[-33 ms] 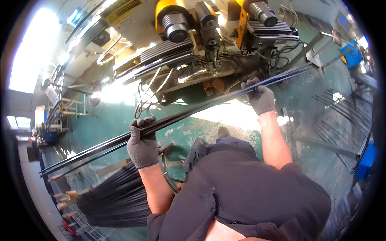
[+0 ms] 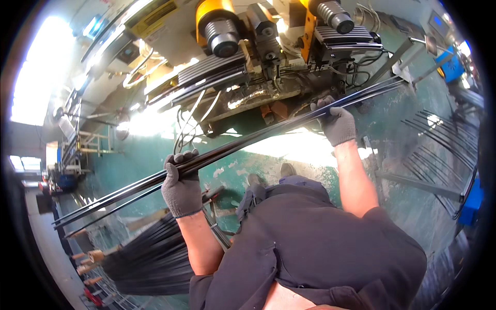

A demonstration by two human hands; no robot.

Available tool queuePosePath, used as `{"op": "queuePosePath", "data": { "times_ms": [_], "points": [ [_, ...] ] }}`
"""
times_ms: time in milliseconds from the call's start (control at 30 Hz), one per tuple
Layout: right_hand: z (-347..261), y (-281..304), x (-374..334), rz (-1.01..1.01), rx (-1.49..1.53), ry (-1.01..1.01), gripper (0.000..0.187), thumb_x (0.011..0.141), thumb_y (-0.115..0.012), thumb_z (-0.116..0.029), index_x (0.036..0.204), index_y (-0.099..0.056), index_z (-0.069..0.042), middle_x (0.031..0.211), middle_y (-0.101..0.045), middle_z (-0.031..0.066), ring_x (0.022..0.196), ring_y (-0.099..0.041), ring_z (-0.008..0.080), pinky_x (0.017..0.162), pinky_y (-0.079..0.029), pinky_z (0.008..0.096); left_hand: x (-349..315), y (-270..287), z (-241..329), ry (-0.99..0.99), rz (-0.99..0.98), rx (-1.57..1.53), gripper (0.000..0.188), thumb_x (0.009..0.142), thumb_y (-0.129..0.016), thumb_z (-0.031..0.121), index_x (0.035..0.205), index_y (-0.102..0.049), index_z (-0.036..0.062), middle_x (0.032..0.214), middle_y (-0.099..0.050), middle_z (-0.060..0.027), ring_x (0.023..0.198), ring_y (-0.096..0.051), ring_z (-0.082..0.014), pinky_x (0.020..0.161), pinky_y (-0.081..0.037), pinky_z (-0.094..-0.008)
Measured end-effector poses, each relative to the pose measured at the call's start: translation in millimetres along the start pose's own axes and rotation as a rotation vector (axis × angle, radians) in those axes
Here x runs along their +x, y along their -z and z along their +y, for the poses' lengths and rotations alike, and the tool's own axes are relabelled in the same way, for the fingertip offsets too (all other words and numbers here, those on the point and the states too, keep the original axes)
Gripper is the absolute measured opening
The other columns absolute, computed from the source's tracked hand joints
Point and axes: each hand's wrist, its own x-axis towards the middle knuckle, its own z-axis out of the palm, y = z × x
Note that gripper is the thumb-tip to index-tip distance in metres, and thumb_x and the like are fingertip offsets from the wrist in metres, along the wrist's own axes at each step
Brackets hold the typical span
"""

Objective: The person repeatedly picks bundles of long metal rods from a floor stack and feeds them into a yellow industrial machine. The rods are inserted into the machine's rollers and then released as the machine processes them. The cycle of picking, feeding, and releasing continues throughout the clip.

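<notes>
A bunch of long, thin dark metal rods (image 2: pixel 250 138) crosses in front of me, sloping up from lower left to upper right. My left hand (image 2: pixel 182 190), in a grey knit glove, is wrapped round the bunch left of its middle, thumb on top. Nearer the far right end, my right hand (image 2: pixel 339 126), also gloved in grey, grips the same rods with its fingers curled over them. At the left end the rods fan slightly apart, one hanging lower than the others. Both hands hold the bunch at about waist height, in front of the machine (image 2: pixel 274 98).
Yellow-and-black machine heads (image 2: pixel 219 31) stand ahead, with loose cables below. A large stack of black rods (image 2: pixel 150 258) lies on a support at lower left. To the right, more rods (image 2: pixel 444 139) rest on a metal frame (image 2: pixel 421 186). The green floor (image 2: pixel 139 155) is worn.
The rods and my right hand have shifted slightly to the right. At the left end, one rod now hangs further from the rest.
</notes>
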Motion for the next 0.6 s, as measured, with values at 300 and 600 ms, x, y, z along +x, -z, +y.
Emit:
{"op": "queuePosePath", "data": {
  "times_ms": [300, 600],
  "points": [
    [20, -129, 19, 0.112, -0.289, 0.256, 0.006, 0.104, -0.062, -0.003, 0.107, -0.061, 0.002, 0.099, -0.066, 0.0148, 0.099, -0.070, 0.0282, 0.101, -0.061, 0.0542, 108, 0, 7, 0.016, -0.016, 0.063, 0.031, 0.107, -0.065, 0.027, 0.126, -0.062, 0.0030, 0.111, -0.070, -0.0080, 0.116, -0.066, -0.0358, 0.111, -0.050, -0.0535],
    [18, -144, 94, 0.375, -0.547, 0.626, 0.024, 0.100, -0.076, -0.019, 0.109, -0.068, 0.003, 0.096, -0.075, 0.0141, 0.089, -0.073, 0.0286, 0.086, -0.059, 0.0422, 248, 133, 136, -0.005, -0.124, -0.006, 0.036, 0.109, -0.057, 0.023, 0.132, -0.066, -0.0025, 0.126, -0.073, -0.0158, 0.122, -0.066, -0.0315, 0.113, -0.049, -0.0497]
  ]
}}
